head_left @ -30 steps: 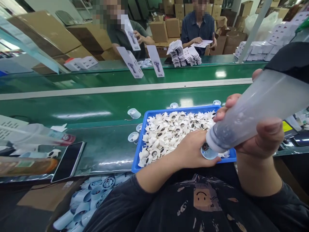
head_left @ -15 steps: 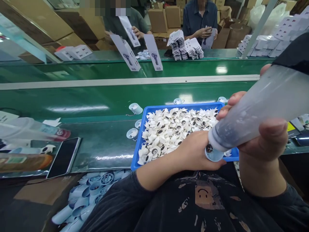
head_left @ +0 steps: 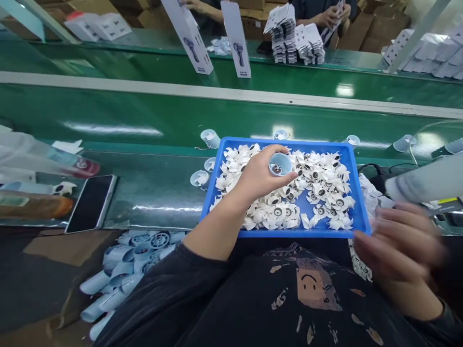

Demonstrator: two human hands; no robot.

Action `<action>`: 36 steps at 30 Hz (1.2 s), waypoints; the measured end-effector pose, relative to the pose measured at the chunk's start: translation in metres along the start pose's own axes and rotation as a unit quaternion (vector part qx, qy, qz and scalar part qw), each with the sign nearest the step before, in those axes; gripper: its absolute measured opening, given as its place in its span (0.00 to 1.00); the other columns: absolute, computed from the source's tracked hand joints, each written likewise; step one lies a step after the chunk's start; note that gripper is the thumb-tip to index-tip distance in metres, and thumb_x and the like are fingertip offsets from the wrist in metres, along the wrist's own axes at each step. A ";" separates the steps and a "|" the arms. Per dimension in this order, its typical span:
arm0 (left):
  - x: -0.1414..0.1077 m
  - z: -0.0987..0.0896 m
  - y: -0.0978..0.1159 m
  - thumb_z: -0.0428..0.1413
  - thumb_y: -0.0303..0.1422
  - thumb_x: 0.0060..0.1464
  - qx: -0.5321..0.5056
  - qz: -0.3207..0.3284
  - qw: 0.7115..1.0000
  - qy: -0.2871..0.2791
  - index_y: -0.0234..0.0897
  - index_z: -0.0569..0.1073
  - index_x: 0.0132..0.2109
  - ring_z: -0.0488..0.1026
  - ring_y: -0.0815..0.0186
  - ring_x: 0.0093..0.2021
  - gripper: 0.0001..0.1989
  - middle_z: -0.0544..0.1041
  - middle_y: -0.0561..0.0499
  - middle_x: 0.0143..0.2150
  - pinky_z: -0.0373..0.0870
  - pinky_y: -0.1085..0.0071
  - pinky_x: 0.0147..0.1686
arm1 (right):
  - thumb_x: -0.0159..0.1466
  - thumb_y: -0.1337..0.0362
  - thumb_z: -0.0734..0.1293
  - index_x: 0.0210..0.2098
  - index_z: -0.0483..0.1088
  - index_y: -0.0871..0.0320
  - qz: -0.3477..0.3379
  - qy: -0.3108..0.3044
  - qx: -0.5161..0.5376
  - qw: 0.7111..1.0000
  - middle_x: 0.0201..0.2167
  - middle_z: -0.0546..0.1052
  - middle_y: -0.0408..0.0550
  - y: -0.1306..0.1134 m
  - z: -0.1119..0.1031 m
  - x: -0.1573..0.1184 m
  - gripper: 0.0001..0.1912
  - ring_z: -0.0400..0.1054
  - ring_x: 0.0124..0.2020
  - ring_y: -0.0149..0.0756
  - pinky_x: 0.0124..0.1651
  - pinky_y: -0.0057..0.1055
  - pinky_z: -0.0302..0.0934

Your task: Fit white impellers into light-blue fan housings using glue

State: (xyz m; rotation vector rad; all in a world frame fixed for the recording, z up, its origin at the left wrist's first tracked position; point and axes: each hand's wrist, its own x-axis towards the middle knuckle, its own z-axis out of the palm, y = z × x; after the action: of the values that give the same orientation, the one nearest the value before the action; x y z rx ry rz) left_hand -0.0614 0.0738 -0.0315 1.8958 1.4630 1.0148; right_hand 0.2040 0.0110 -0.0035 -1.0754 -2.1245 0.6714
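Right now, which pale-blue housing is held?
The housing over the blue tray: the left hand grips it; others rest on the bench or heaped below.

a glossy, dark green tabletop (head_left: 155, 193) runs along the near side, and beyond it stretches a brighter green surface (head_left: 144, 114). a pale, straight rail (head_left: 144, 88) crosses it from left to right. farther back is a ledge (head_left: 152, 44), with a slanting post (head_left: 417, 36) toward the right and brown cardboard cartons (head_left: 251, 31) behind. white light glints in streaks off the green.
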 end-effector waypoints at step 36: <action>-0.010 0.008 0.013 0.58 0.26 0.44 0.004 0.085 0.989 -0.121 0.40 0.67 0.52 0.71 0.55 0.56 0.25 0.74 0.47 0.56 0.67 0.57 0.56 | 0.57 0.54 0.60 0.40 0.64 0.59 0.213 -0.159 -0.053 0.962 0.35 0.72 0.54 0.019 0.057 0.031 0.16 0.69 0.35 0.42 0.42 0.41 0.63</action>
State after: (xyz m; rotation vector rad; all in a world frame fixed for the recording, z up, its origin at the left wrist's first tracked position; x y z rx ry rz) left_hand -0.0487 0.0606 -0.0286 2.0949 1.1863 0.8189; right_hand 0.1574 0.0392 -0.0438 -1.6023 -2.2311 0.9964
